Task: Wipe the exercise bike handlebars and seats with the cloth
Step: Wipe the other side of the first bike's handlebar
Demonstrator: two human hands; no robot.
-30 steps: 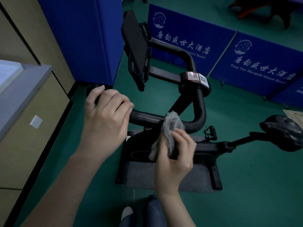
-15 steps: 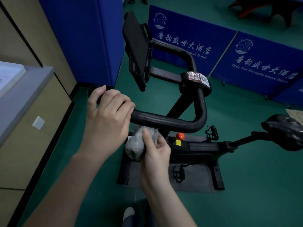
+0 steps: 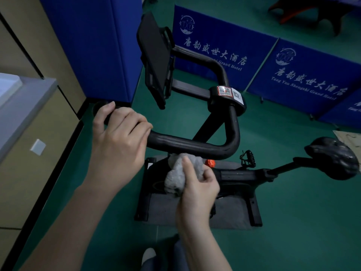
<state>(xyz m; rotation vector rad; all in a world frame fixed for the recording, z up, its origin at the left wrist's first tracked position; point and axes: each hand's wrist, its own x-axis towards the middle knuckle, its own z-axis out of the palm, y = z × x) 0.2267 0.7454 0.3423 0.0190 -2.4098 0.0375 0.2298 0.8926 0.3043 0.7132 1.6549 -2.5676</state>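
A black exercise bike stands on the green floor, its curved handlebar running across the middle of the view. My left hand grips the near left end of that bar. My right hand holds a bunched grey cloth just under the bar's near stretch, the cloth's top touching its underside. The black seat sticks out at the right on its post, away from both hands. A black tablet holder rises above the bar.
Blue hotel banners fence the far side and a blue panel stands at the left. A grey ledge and beige wall are at the far left. The bike's base sits on a grey mat. My shoe shows at the bottom.
My right hand slid the cloth left along the bar's underside, then back right toward the middle. My left hand kept its grip on the bar's end.
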